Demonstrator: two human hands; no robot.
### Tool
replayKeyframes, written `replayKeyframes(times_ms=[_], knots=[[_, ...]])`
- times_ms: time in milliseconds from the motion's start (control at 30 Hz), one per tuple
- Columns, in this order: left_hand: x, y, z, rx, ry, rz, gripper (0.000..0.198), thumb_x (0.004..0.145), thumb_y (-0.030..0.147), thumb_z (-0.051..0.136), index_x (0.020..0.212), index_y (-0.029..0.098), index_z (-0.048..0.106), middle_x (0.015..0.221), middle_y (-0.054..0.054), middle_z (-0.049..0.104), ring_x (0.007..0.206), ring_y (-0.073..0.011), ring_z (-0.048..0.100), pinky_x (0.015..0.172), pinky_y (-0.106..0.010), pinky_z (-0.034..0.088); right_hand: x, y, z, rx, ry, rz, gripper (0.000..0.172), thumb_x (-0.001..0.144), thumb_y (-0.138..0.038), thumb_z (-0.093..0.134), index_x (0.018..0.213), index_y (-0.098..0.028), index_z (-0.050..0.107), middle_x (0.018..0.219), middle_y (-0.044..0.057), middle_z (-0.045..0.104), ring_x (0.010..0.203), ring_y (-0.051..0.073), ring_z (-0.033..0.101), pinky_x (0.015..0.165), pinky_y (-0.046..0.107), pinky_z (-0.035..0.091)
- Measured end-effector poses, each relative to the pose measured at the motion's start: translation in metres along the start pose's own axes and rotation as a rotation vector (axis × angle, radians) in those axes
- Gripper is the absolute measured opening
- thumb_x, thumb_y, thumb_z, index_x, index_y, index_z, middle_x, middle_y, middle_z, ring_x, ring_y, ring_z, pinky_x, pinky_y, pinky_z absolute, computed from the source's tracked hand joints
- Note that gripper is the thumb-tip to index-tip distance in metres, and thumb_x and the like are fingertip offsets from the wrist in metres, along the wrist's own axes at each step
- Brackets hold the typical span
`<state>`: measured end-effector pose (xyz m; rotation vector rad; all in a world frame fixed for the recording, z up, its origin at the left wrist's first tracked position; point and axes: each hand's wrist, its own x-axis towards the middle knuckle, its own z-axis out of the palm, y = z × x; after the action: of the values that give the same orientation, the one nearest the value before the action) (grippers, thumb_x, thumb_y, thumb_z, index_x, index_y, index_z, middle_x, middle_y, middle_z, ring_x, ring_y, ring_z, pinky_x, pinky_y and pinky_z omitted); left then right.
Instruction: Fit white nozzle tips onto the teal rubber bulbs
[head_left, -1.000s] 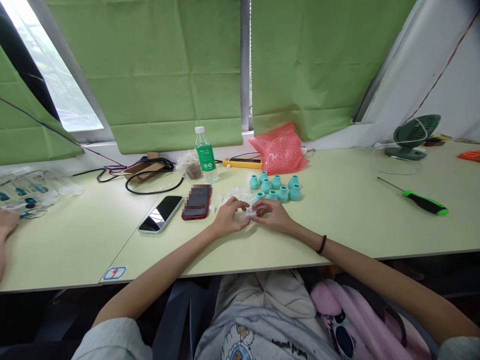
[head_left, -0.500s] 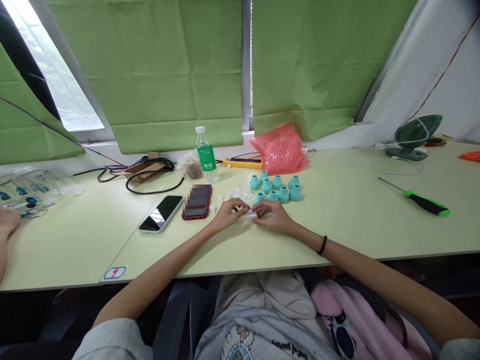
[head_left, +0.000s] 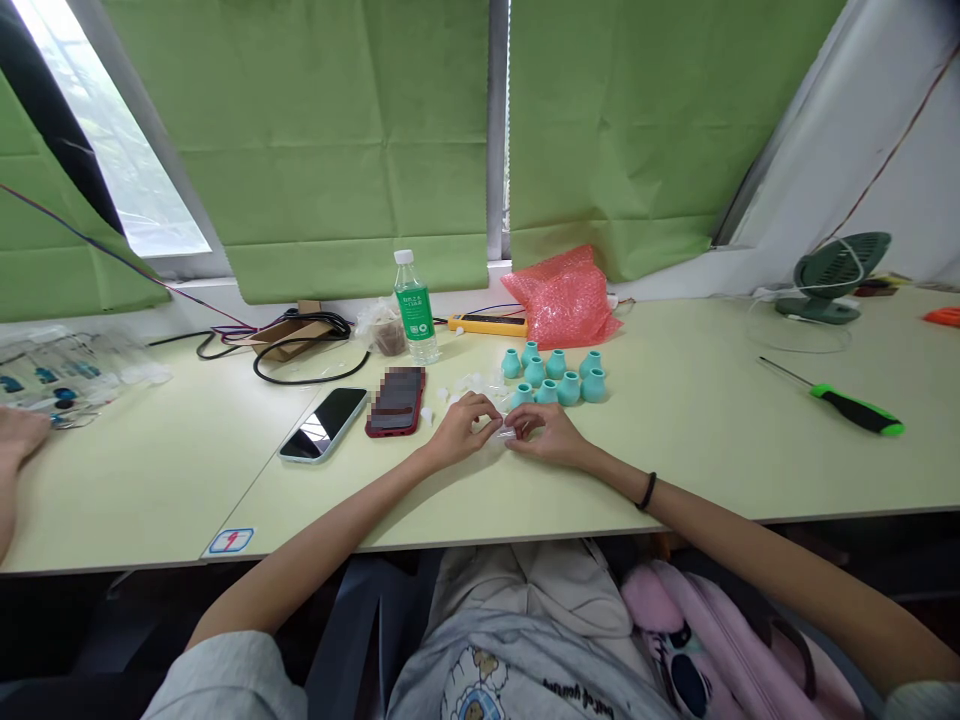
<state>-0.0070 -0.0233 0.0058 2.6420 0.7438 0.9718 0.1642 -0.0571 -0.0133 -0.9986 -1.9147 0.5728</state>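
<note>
Between my two hands, low over the table, is a small clear plastic piece point(head_left: 507, 433); its exact kind is too small to make out. My left hand point(head_left: 466, 430) pinches at its left side, thumb and forefinger close together. On the other side my right hand point(head_left: 545, 434) grips it with bent fingers. Just beyond the hands stand several turquoise vase-shaped pieces point(head_left: 569, 387) with open tops. Small translucent white bits point(head_left: 474, 385) lie scattered behind my left hand, some on clear film.
Left of my hands lie a red-cased phone point(head_left: 396, 402) and a light-cased phone point(head_left: 324, 425). Behind stand a water bottle point(head_left: 417, 310) and pink bubble wrap point(head_left: 566, 300). A screwdriver point(head_left: 855, 407) and green fan point(head_left: 832, 280) are rightward. Another person's hand point(head_left: 22, 437) rests far left.
The view has shifted slightly. Both my hands stay in nearly the same place around the clear piece. The other person's hand at far left has moved a little right.
</note>
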Motion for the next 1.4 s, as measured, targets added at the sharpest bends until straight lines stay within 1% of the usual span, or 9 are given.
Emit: replayKeyframes(times_ms=[67, 167, 433, 667, 800, 1067, 1133, 1300, 1400], knots=[[-0.0006, -0.0006, 0.0009, 0.032, 0.021, 0.028, 0.016, 0.076, 0.024, 0.043, 0.073, 0.016, 0.057, 0.074, -0.004, 0.057, 0.074, -0.0134, 0.048, 0.068, -0.027, 0.039, 0.0000, -0.0002, 0.0002, 0.003, -0.001, 0.004, 0.019, 0.058, -0.021, 0.060, 0.076, -0.016, 0.057, 0.069, 0.001, 0.057, 0.054, 0.009, 0.052, 0.055, 0.023, 0.048], [-0.0006, -0.0011, 0.0014, 0.052, 0.039, 0.030, 0.016, 0.076, 0.023, 0.043, 0.073, 0.015, 0.056, 0.073, -0.004, 0.056, 0.072, -0.0131, 0.047, 0.066, -0.026, 0.040, 0.0001, -0.0001, 0.0005, -0.004, 0.008, 0.008, 0.019, 0.058, -0.020, 0.060, 0.076, -0.016, 0.056, 0.069, 0.001, 0.057, 0.055, 0.009, 0.052, 0.055, 0.023, 0.048], [0.0018, 0.0014, -0.0025, -0.043, 0.035, -0.069, 0.017, 0.075, 0.024, 0.043, 0.070, 0.015, 0.056, 0.071, -0.004, 0.055, 0.068, -0.0118, 0.048, 0.058, -0.023, 0.040, 0.0009, 0.0004, 0.0008, -0.009, 0.014, -0.001, 0.018, 0.059, -0.022, 0.059, 0.076, -0.016, 0.055, 0.070, 0.002, 0.057, 0.055, 0.010, 0.053, 0.056, 0.025, 0.049], [0.0020, -0.0005, -0.0046, -0.176, -0.052, -0.146, 0.019, 0.074, 0.028, 0.045, 0.081, 0.016, 0.059, 0.082, -0.004, 0.055, 0.072, -0.0111, 0.051, 0.057, -0.020, 0.042, 0.0000, -0.0011, 0.0007, 0.068, 0.036, 0.075, 0.033, 0.054, -0.021, 0.061, 0.081, -0.019, 0.042, 0.071, 0.001, 0.061, 0.052, 0.011, 0.056, 0.052, 0.024, 0.048], [0.0017, -0.0012, -0.0034, -0.158, -0.073, -0.132, 0.019, 0.073, 0.030, 0.047, 0.075, 0.016, 0.060, 0.078, -0.004, 0.056, 0.071, -0.0114, 0.050, 0.057, -0.021, 0.041, -0.0010, -0.0011, 0.0017, 0.076, 0.006, 0.089, 0.036, 0.054, -0.021, 0.062, 0.082, -0.020, 0.039, 0.070, 0.001, 0.062, 0.051, 0.011, 0.055, 0.049, 0.023, 0.047], [0.0011, 0.0016, -0.0029, -0.043, -0.064, -0.051, 0.013, 0.072, 0.023, 0.047, 0.068, 0.016, 0.057, 0.071, -0.003, 0.057, 0.069, -0.0123, 0.049, 0.059, -0.023, 0.040, -0.0018, -0.0010, 0.0031, 0.058, -0.034, 0.078, 0.036, 0.054, -0.016, 0.059, 0.084, -0.020, 0.039, 0.068, 0.000, 0.063, 0.049, 0.010, 0.054, 0.048, 0.022, 0.046], [0.0010, 0.0022, -0.0027, -0.052, -0.075, -0.072, 0.014, 0.072, 0.022, 0.046, 0.069, 0.016, 0.057, 0.071, -0.002, 0.058, 0.068, -0.0122, 0.049, 0.058, -0.022, 0.039, -0.0017, -0.0017, 0.0027, 0.052, -0.032, 0.073, 0.036, 0.054, -0.017, 0.059, 0.084, -0.020, 0.040, 0.069, 0.001, 0.063, 0.050, 0.010, 0.054, 0.049, 0.022, 0.046], [0.0019, -0.0013, -0.0003, -0.139, -0.100, -0.200, 0.019, 0.074, 0.025, 0.043, 0.074, 0.014, 0.059, 0.073, -0.003, 0.060, 0.063, -0.0111, 0.051, 0.055, -0.022, 0.039, -0.0010, -0.0022, 0.0018, 0.035, -0.022, 0.085, 0.035, 0.055, -0.019, 0.059, 0.084, -0.020, 0.040, 0.070, 0.001, 0.063, 0.050, 0.010, 0.054, 0.049, 0.023, 0.046], [0.0030, -0.0047, 0.0004, -0.194, -0.116, -0.218, 0.022, 0.075, 0.027, 0.041, 0.074, 0.014, 0.059, 0.072, -0.003, 0.060, 0.063, -0.0107, 0.051, 0.056, -0.021, 0.038, -0.0010, -0.0019, 0.0016, 0.034, -0.016, 0.069, 0.035, 0.055, -0.019, 0.060, 0.085, -0.020, 0.041, 0.072, 0.002, 0.063, 0.051, 0.010, 0.054, 0.049, 0.023, 0.046]])
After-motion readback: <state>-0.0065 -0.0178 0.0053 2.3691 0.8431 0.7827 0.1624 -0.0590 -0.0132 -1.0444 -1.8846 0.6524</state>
